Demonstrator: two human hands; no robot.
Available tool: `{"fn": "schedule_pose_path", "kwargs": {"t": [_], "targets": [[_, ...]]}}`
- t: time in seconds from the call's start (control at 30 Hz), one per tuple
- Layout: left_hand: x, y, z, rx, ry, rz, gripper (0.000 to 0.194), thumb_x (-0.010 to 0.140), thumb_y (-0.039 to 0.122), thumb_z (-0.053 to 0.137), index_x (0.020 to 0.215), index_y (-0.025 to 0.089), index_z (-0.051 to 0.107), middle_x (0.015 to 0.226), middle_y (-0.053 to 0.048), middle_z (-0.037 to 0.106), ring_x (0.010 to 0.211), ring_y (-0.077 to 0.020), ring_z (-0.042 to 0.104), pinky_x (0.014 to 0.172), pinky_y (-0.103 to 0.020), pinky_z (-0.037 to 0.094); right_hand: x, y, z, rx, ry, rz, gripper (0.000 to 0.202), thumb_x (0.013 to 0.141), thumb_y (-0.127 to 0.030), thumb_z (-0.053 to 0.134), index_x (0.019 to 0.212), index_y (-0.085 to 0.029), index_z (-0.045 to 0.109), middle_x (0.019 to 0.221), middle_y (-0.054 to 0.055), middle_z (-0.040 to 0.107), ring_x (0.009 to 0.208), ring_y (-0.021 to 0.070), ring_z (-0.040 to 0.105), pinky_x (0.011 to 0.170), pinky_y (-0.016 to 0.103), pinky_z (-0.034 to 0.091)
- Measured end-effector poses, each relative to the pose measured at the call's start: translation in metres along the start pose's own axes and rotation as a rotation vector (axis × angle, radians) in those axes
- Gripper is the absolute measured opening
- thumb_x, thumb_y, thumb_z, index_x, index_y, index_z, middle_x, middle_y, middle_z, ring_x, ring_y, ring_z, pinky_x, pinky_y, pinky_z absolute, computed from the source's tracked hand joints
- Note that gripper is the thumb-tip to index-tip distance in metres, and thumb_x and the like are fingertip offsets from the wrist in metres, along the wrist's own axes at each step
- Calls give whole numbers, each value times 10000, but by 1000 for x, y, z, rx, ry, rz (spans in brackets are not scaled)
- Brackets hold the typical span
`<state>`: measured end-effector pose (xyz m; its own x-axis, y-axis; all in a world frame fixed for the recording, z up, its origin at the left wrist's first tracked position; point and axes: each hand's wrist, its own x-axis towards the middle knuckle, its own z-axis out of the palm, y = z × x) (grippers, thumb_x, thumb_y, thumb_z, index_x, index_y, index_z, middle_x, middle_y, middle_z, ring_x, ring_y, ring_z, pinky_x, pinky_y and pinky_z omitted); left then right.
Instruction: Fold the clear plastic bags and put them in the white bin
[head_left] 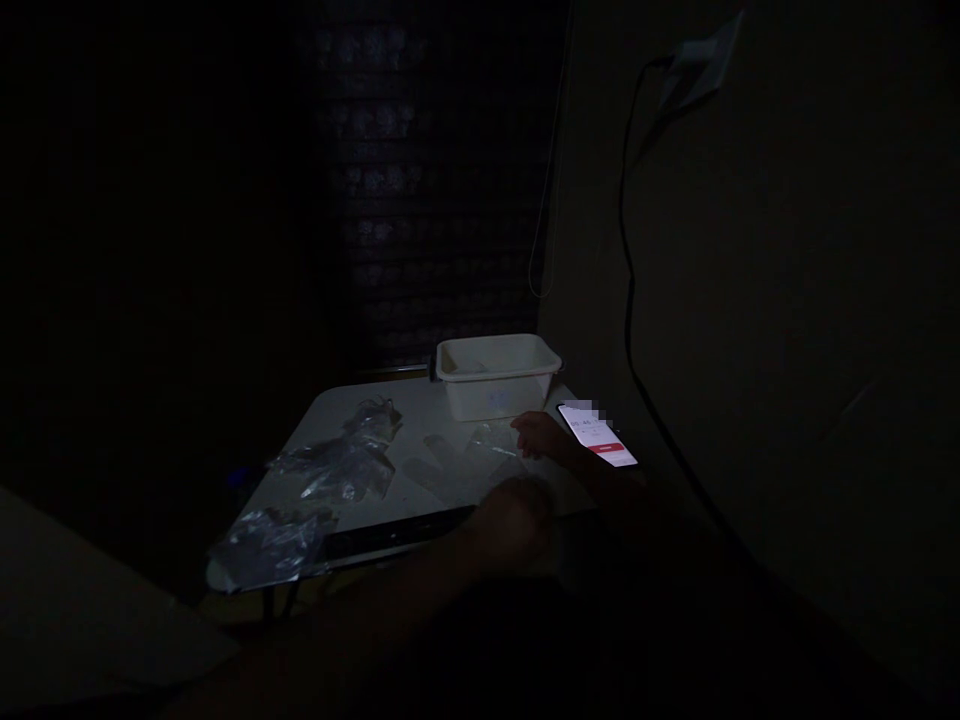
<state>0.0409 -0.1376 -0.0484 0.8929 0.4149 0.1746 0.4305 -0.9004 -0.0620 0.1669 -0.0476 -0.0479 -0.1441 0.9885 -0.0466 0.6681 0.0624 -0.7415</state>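
The room is very dark. My left hand [514, 522] is over the near edge of the white table [420, 400], blurred, its fingers too dim to make out. Farther back, my right hand [541, 437] has its curled fingers at the right end of a small clear plastic bag [493, 438], pinching something I cannot make out. Just behind that bag stands a white rectangular tub [499, 393]. Crumpled clear plastic bags [349, 465] lie on the table's left part, and another bag [266, 545] is at its near left corner.
A phone with a lit screen [600, 435] lies at the table's right edge. A black cable [630, 290] hangs from a wall plug [694, 55] at the right. A dark patterned blind [375, 180] is behind the table.
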Motion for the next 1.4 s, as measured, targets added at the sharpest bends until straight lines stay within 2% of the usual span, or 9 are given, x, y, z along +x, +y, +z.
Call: {"fn": "schedule_pose_path", "kwargs": {"t": [0.07, 0.23, 0.37, 0.57, 0.73, 0.83, 0.93, 1.1, 1.4], "targets": [[0, -17, -1, 6, 31, -158, 281, 769, 226, 323, 967, 106, 483, 942, -103, 541, 874, -182, 486, 750, -310, 368, 0, 10, -4, -125, 1, -28, 173, 722, -174, 361, 702, -143, 530, 590, 21, 586, 439, 74, 511, 390, 171, 373], [-13, -50, 6, 48, -46, -314, 373, 738, 207, 365, 1095, 101, 388, 1100, -127, 462, 1000, -204, 422, 800, -330, 350, -4, 23, -2, -297, -56, -109, 116, 595, -204, 549, 485, -170, 535, 552, 13, 583, 585, 131, 542, 507, 215, 391], [-11, -60, 8, 32, -40, -339, 332, 749, 202, 349, 1065, 143, 430, 1057, -94, 499, 952, -184, 458, 767, -309, 373, -10, 22, 2, -591, -77, -211, 99, 617, -269, 557, 601, -174, 582, 711, 41, 611, 682, 154, 545, 584, 237, 378], [1, -70, -4, 146, -92, -449, 204, 707, 160, 371, 753, 118, 566, 793, -115, 566, 786, -209, 515, 679, -331, 390, -22, 12, -1, -719, -129, -174, 205, 666, -339, 508, 734, -161, 584, 810, 63, 607, 717, 157, 546, 570, 229, 367], [-2, -79, -6, 168, -20, -585, 254, 681, 149, 388, 887, 106, 530, 879, -125, 549, 843, -221, 495, 711, -341, 385, -25, 8, -1, -740, -142, -156, 262, 689, -386, 468, 781, -167, 577, 831, 59, 602, 739, 159, 547, 570, 225, 370], [-5, -72, 0, 62, 15, -460, 309, 734, 175, 339, 1004, 115, 476, 984, -108, 527, 925, -185, 468, 783, -299, 364, -23, 7, 1, -766, -152, -141, 292, 706, -398, 435, 790, -158, 577, 857, 80, 597, 751, 178, 548, 576, 243, 374], [-10, -59, 11, -64, -59, -257, 408, 802, 272, 251, 1160, 99, 340, 1194, -108, 400, 1099, -155, 338, 897, -273, 274, -24, 5, 1, -756, -101, -119, 314, 743, -398, 380, 820, -155, 563, 853, 83, 596, 747, 172, 547, 583, 246, 373], [-22, -53, 26, -73, -213, -324, 592, 804, 448, 111, 1252, 61, 141, 1312, -151, 162, 1205, -199, 107, 948, -392, 135, -30, 7, 0, -791, 84, -301, 339, 745, -401, 398, 957, -161, 508, 907, 78, 563, 842, 175, 502, 694, 272, 364], [-28, -64, 20, -108, -255, -340, 607, 777, 514, 46, 1267, 166, 128, 1329, -89, 117, 1210, -217, 62, 928, -477, 54, -42, 45, 1, -768, 96, -611, 708, 619, -575, 448, 1189, -168, 338, 1181, 137, 384, 1090, 258, 309, 834, 401, 288]]}}
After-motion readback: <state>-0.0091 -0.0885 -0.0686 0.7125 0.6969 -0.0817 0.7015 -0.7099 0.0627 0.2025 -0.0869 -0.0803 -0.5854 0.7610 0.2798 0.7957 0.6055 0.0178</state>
